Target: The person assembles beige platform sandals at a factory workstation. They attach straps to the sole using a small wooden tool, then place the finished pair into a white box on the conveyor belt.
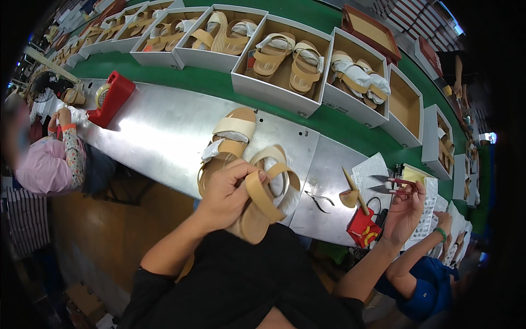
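Observation:
My left hand [227, 192] is closed on a tan strappy sandal [253, 226], gripping it by a strap with the toe end tilted toward me. White tissue paper fills part of its straps. Just behind it, the matching sandal [234, 129] lies on the metal table, also with white paper under its straps; my left hand covers part of it. Off to the right, my right hand [407, 213] is raised and closed on the dark red handles of a pair of scissors [399, 182]. The blades stand apart, pointing left, well away from the held sandal.
Metal nippers [319, 202], a tan pointed tool [350, 194], a red pouch [362, 225] and printed sheets [370, 171] lie at right. A red tape dispenser [114, 97] stands left. White boxes [276, 82] of sandals line a green surface behind. Co-workers sit at both sides.

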Demonstrator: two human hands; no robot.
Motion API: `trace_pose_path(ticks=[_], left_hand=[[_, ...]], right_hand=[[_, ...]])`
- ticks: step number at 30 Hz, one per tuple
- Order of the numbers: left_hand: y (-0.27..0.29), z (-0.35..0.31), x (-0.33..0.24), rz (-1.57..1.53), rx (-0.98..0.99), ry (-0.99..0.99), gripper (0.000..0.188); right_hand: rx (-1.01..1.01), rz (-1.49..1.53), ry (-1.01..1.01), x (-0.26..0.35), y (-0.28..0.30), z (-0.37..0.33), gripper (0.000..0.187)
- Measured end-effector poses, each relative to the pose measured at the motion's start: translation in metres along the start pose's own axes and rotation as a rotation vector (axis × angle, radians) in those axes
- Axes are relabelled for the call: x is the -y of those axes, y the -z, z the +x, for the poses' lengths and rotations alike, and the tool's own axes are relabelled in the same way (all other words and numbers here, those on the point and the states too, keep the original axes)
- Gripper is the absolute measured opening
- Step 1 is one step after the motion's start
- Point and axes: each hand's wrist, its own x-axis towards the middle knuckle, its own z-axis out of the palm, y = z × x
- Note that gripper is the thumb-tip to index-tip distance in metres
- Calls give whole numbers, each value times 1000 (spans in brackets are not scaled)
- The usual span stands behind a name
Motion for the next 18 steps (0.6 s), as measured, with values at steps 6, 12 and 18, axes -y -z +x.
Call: trace_pose_path(ticks=[6, 12, 18], left_hand=[[25, -19, -34, -507, 339, 527, 18], [12, -41, -13, -763, 291, 594, 16], [15, -46, -10, -771, 307, 576, 16]], right_hand=[[349, 452, -483, -49, -32, -44, 29], [552, 383, -359, -70, -68, -56, 80], [912, -523, -443, -47, -122, -64, 69]])
